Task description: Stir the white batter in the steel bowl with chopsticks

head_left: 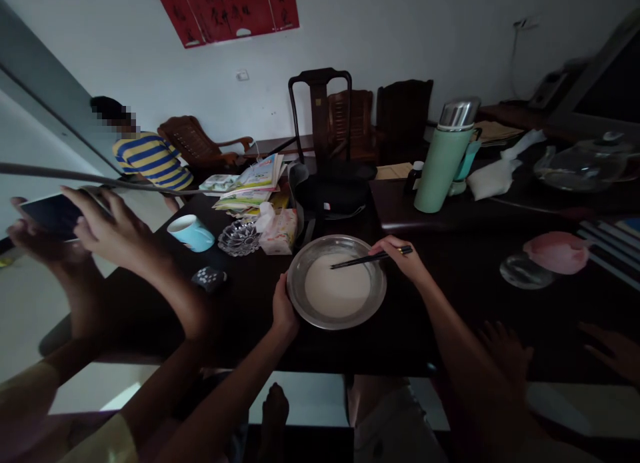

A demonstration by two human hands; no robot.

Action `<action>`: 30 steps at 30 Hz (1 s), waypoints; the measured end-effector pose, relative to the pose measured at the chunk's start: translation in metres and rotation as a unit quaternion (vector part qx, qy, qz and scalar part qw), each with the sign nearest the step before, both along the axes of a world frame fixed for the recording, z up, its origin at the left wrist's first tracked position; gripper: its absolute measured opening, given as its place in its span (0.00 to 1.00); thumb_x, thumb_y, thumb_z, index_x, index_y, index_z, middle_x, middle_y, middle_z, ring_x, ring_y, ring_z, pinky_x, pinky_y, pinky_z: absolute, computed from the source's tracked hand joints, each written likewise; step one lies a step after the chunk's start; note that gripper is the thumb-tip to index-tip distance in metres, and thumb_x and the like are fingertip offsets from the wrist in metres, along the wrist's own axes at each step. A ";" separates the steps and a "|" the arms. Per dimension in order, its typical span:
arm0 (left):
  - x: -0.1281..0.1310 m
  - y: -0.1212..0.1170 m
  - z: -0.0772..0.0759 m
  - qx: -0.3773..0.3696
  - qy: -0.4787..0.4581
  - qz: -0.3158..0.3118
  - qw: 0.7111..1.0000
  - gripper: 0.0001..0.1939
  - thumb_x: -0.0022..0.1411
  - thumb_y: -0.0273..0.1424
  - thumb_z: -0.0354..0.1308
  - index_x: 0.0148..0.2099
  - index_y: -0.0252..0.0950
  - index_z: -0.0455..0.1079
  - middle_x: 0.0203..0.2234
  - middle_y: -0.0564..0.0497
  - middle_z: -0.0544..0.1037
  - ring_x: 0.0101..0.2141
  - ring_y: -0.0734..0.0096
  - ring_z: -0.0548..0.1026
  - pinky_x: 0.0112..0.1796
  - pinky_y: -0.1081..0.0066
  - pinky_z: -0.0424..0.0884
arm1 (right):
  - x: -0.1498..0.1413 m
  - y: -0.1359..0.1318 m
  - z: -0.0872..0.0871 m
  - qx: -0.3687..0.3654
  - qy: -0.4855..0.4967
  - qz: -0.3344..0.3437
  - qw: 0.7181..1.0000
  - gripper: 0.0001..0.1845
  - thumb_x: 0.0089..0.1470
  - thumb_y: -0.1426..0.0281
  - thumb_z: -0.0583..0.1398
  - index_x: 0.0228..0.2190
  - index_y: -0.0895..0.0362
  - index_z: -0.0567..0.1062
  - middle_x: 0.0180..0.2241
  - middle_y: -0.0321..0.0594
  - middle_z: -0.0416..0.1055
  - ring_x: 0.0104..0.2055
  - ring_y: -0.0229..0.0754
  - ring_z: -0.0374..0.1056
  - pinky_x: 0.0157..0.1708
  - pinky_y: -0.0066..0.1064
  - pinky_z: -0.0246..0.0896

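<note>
A round metal bowl (297,286) stands on the dark table, with a pale, milky mixture (337,290) in it. My left hand (285,306) grips the bowl's left side at the rim. Above the bowl's right edge, my right hand (397,253) is closed around a pair of dark chopsticks (355,260). Their tips point left over the mixture; whether they touch its surface I cannot tell.
Behind the bowl are a tissue pack (280,235), a glass dish (240,237), a blue mug (192,233) and a green thermos (443,163). At left, another person's hands hold a phone (50,215). Another person's hand (507,350) rests at right, near a pink bowl (557,252).
</note>
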State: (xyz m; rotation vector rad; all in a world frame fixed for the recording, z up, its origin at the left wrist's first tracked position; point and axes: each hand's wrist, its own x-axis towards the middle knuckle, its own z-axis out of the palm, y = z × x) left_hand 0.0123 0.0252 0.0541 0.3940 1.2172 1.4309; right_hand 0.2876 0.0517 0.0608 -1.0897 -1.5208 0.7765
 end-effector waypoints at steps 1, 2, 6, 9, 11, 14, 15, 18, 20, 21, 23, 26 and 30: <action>0.000 0.005 0.003 -0.002 -0.007 -0.020 1.000 0.13 0.56 0.39 0.56 0.36 0.36 0.76 0.32 0.50 0.81 0.42 0.58 0.78 0.45 0.62 0.72 | 0.003 0.000 0.000 -0.009 0.019 -0.010 1.000 0.22 0.58 0.49 0.55 0.30 0.52 0.79 0.28 0.40 0.80 0.35 0.47 0.74 0.42 0.38 0.65; -0.001 0.009 0.005 -0.008 -0.014 -0.041 0.999 0.14 0.55 0.39 0.56 0.36 0.36 0.76 0.31 0.49 0.81 0.43 0.56 0.78 0.45 0.61 0.72 | 0.005 0.000 0.001 -0.019 0.035 -0.017 0.999 0.23 0.58 0.49 0.55 0.30 0.52 0.79 0.27 0.39 0.79 0.32 0.47 0.74 0.40 0.38 0.66; -0.005 0.011 0.002 -0.038 -0.040 -0.086 0.995 0.16 0.54 0.42 0.57 0.33 0.34 0.76 0.32 0.44 0.82 0.43 0.51 0.78 0.45 0.57 0.73 | 0.005 0.001 0.014 -0.054 0.012 0.027 0.998 0.23 0.57 0.49 0.56 0.29 0.53 0.80 0.27 0.40 0.80 0.33 0.47 0.75 0.40 0.38 0.66; -0.009 0.003 -0.005 -0.038 -0.057 -0.067 0.995 0.16 0.53 0.43 0.58 0.34 0.34 0.77 0.33 0.45 0.82 0.44 0.53 0.78 0.47 0.58 0.72 | -0.003 0.007 0.026 -0.054 -0.049 0.077 0.994 0.21 0.57 0.51 0.57 0.29 0.53 0.81 0.32 0.41 0.80 0.38 0.48 0.75 0.41 0.37 0.67; -0.011 -0.003 -0.010 -0.030 -0.063 -0.059 0.996 0.16 0.53 0.43 0.59 0.35 0.35 0.77 0.34 0.47 0.82 0.45 0.54 0.78 0.49 0.60 0.71 | -0.005 0.013 0.030 -0.030 -0.057 0.067 0.996 0.19 0.56 0.53 0.59 0.30 0.53 0.80 0.32 0.41 0.79 0.38 0.47 0.75 0.40 0.37 0.67; -0.014 -0.009 -0.018 -0.002 -0.064 -0.047 0.997 0.18 0.51 0.43 0.62 0.38 0.36 0.78 0.38 0.48 0.82 0.50 0.54 0.75 0.53 0.60 0.68 | 0.003 0.022 0.029 -0.017 -0.019 0.040 0.999 0.15 0.54 0.54 0.62 0.34 0.53 0.76 0.27 0.39 0.78 0.33 0.46 0.76 0.35 0.35 0.67; -0.014 -0.011 -0.021 0.008 -0.064 -0.039 0.997 0.18 0.50 0.43 0.63 0.39 0.36 0.78 0.40 0.48 0.82 0.52 0.53 0.74 0.54 0.60 0.67 | 0.007 0.024 0.028 -0.028 -0.011 0.041 0.999 0.15 0.53 0.55 0.63 0.35 0.54 0.75 0.26 0.38 0.78 0.31 0.45 0.76 0.33 0.34 0.66; -0.015 -0.014 -0.031 0.044 -0.055 -0.031 0.997 0.20 0.49 0.43 0.66 0.42 0.37 0.79 0.44 0.48 0.81 0.57 0.53 0.70 0.59 0.60 0.61 | 0.018 0.026 0.023 -0.067 -0.001 0.061 0.996 0.15 0.54 0.56 0.63 0.37 0.54 0.74 0.24 0.37 0.77 0.29 0.45 0.76 0.33 0.34 0.66; -0.016 -0.015 -0.036 0.068 -0.035 -0.042 0.996 0.22 0.50 0.45 0.65 0.44 0.37 0.79 0.46 0.48 0.80 0.59 0.54 0.67 0.61 0.60 0.58 | 0.018 0.026 0.018 -0.087 0.004 0.086 0.992 0.15 0.54 0.56 0.63 0.36 0.54 0.75 0.24 0.37 0.78 0.29 0.45 0.75 0.32 0.35 0.66; -0.016 -0.016 -0.039 0.077 -0.020 -0.046 0.996 0.23 0.51 0.46 0.65 0.45 0.37 0.79 0.47 0.48 0.80 0.59 0.54 0.67 0.61 0.60 0.57 | 0.015 0.025 0.015 -0.091 0.008 0.094 0.991 0.15 0.54 0.56 0.63 0.36 0.54 0.75 0.25 0.38 0.78 0.29 0.45 0.75 0.32 0.35 0.66; -0.018 -0.017 -0.042 0.090 0.010 -0.049 0.995 0.24 0.53 0.47 0.64 0.47 0.37 0.79 0.48 0.48 0.79 0.60 0.54 0.65 0.62 0.60 0.55 | 0.009 0.024 0.008 -0.084 0.019 0.097 0.992 0.14 0.54 0.56 0.63 0.34 0.54 0.76 0.28 0.40 0.79 0.32 0.45 0.75 0.33 0.34 0.66; -0.020 -0.018 -0.044 0.110 0.050 -0.061 0.991 0.26 0.54 0.49 0.62 0.49 0.37 0.78 0.51 0.48 0.77 0.61 0.53 0.64 0.63 0.59 0.54 | 0.005 0.022 -0.001 -0.068 0.022 0.075 0.995 0.13 0.53 0.58 0.64 0.36 0.54 0.76 0.28 0.39 0.79 0.32 0.44 0.75 0.33 0.34 0.66; -0.022 -0.018 -0.042 0.135 0.072 -0.087 0.984 0.29 0.54 0.48 0.63 0.54 0.37 0.75 0.55 0.46 0.74 0.61 0.51 0.63 0.62 0.58 0.54 | 0.017 0.021 -0.006 -0.025 0.071 0.005 0.997 0.13 0.57 0.57 0.61 0.37 0.53 0.76 0.22 0.35 0.76 0.27 0.42 0.72 0.33 0.33 0.63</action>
